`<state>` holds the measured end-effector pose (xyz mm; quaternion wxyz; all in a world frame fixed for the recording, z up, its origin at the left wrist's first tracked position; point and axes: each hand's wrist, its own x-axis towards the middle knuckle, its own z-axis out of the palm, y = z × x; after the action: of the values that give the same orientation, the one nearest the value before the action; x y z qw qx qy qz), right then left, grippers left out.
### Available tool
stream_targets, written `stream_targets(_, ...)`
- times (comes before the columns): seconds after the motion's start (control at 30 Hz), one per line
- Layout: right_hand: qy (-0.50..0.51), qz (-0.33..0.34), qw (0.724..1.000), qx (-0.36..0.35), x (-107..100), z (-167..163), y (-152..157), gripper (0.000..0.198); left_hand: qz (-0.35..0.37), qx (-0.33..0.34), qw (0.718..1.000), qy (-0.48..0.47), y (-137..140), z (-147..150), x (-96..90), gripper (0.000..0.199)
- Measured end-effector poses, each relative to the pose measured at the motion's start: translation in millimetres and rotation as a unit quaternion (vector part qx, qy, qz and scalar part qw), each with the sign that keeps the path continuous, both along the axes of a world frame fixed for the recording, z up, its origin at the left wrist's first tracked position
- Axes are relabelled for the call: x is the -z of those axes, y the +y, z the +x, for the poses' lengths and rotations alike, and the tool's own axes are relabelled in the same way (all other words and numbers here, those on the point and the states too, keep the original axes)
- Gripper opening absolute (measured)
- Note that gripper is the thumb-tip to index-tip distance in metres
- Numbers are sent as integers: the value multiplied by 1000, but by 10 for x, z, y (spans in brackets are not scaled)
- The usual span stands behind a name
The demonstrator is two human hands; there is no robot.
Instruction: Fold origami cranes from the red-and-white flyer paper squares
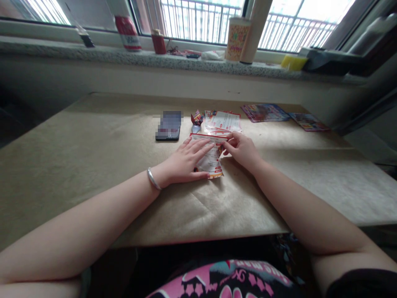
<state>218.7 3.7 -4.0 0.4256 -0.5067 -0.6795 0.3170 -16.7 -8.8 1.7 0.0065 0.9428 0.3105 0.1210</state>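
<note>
A white printed leaflet (214, 165) with red trim lies on the table in front of me, its right edge curled up. My left hand (186, 161) lies flat across its left part, fingers spread, covering much of the print. At the leaflet's upper right edge, my right hand (243, 150) pinches the paper between thumb and fingers. Just beyond it are a pile of similar printed sheets (226, 121) and a small folded colourful paper piece (196, 118). A dark phone-like slab (169, 125), partly blurred out, lies to the left.
Colourful printed sheets (265, 112) lie at the back right of the tan table (102, 153), with more sheets (308, 121) beside them. On the windowsill (102, 54) stand a red can (127, 33), a red bottle (158, 42), a patterned cup (237, 39) and a yellow item (294, 63).
</note>
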Motion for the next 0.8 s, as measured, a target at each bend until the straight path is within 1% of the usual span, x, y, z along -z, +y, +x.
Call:
stream_targets(0.1, 36, -39, 998, 23, -32, -34, -2, 16, 5, 18, 1000, 4, 28, -16, 20, 98)
stream_targets(0.17, 77, -72, 994, 43, -59, -67, -8, 20, 24, 24, 999, -10, 34, -21, 27, 105)
stream_targets(0.23, 92, -69, 992, 61, -76, -96, -18, 27, 44, 30, 998, -27, 25, -21, 17, 105)
stream_targets(0.27, 92, -60, 992, 64, -78, -107, -22, 30, 54, 36, 997, -33, 14, -19, 5, 101)
stream_targets(0.33, 95, -51, 993, 55, -63, -116, -22, 35, 72, 51, 995, -40, -13, -12, -24, 86)
stream_targets(0.43, 104, -59, 993, 16, -4, -94, 10, 34, 112, 68, 990, -49, -47, 3, -54, 63)
stream_targets(0.5, 96, -44, 994, 11, 41, -61, 44, 35, 144, 73, 985, -59, -52, 12, -53, 50)
stream_targets(0.57, 87, -34, 996, 12, 72, -31, 71, 36, 162, 67, 982, -70, -42, 16, -41, 46)
stream_targets(0.67, 75, -33, 996, 17, 70, -16, 73, 36, 166, 42, 981, -85, -6, 8, -18, 46)
stream_targets(0.73, 63, -37, 997, 16, 51, -24, 53, 34, 170, 35, 981, -86, 23, -3, -4, 38)
stream_targets(0.8, 40, -34, 999, 12, 35, -33, 30, 29, 176, 41, 980, -79, 48, -13, 5, 27)
